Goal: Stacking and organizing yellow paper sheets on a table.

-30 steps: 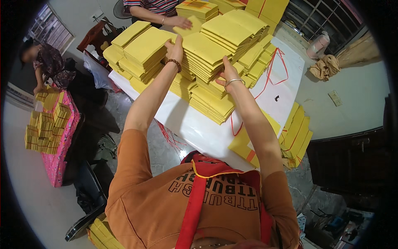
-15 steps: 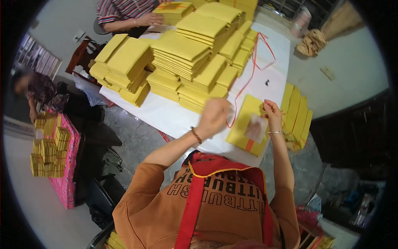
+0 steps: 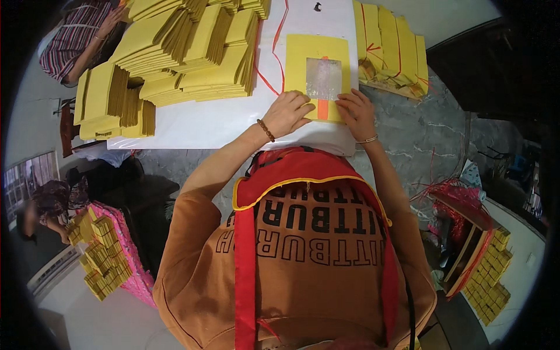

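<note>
On the white table in front of me lies yellow joss paper, with a silvery square patch and an orange strip at its middle. My left hand has bent fingers closed on its near left edge. Opposite it, my right hand pinches the near right edge, its fingertips close to the patch. How thick the paper is under my fingers, I cannot tell. A thin red string runs along the table just left of it.
Tall stacks of folded yellow paper fill the table's left side. Tied yellow bundles stand beyond its right edge. A person's striped sleeve shows at far left. More yellow bundles lie on a pink-covered table.
My left hand has come from beside the paper onto its near left edge. My right hand has slid from the far right side to the near right edge. The view has turned.
</note>
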Demonstrator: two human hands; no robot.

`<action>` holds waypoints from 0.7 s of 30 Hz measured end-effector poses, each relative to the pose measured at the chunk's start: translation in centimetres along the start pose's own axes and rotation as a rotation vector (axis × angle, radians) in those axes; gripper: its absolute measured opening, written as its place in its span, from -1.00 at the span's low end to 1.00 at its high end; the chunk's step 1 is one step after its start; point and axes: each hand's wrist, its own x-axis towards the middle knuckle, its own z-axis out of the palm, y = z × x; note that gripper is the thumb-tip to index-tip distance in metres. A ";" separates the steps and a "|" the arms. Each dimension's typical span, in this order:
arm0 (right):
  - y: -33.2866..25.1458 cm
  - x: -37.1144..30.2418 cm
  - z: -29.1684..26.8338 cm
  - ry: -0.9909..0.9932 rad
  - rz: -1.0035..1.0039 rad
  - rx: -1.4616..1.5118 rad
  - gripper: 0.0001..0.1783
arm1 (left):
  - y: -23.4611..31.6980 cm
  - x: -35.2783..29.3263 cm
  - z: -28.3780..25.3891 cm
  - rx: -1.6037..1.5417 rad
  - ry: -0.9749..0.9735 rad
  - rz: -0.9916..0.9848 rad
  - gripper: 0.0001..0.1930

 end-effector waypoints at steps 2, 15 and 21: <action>0.3 -0.2 0.1 0.001 0.008 0.044 -0.84 | 0.1 0.0 -0.2 0.017 -0.042 0.004 -0.67; 0.7 -0.1 1.1 0.022 0.290 0.533 -0.75 | -1.4 1.6 -0.8 -0.377 -0.144 -0.176 -0.86; 1.2 0.0 1.3 0.027 0.336 0.635 -0.71 | -1.3 2.1 -1.2 -0.478 -0.166 -0.304 -0.86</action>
